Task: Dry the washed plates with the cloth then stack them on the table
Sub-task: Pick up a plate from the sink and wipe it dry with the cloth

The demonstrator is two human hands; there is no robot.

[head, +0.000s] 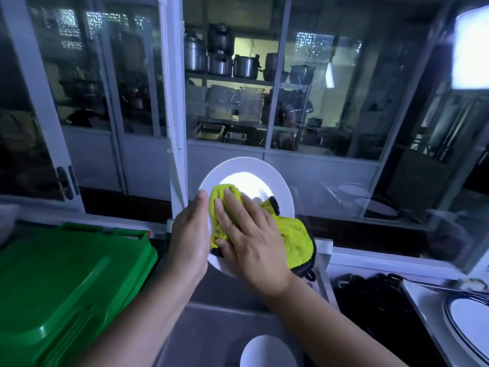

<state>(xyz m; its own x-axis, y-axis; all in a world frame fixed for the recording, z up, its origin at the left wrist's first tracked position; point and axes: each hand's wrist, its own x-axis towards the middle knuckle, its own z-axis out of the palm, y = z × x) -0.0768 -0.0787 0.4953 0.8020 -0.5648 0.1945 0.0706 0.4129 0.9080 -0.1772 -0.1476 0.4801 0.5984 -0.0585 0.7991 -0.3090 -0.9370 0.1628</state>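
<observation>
You are standing at the wash-up station of a commercial kitchen, not a home one. Through the glass-panelled aluminium partition point(169, 102) in front of you, metal shelves carry large lidded steel stockpots point(219, 59), stacks of clear plastic storage tubs point(238, 107) and shallow steel serving trays point(209, 131). Below you lies a grey steel sink basin point(209, 324) with a small round white plate point(267, 352) in it. A big green plastic bin lid point(66, 282) sits to your left, and a white oval plate with a dark blue rim point(468, 321) lies on the white counter point(428, 313) to your right. The white dinner plate point(251, 170) under the yellow-green microfibre cloth point(293, 231) fits the same picture.
</observation>
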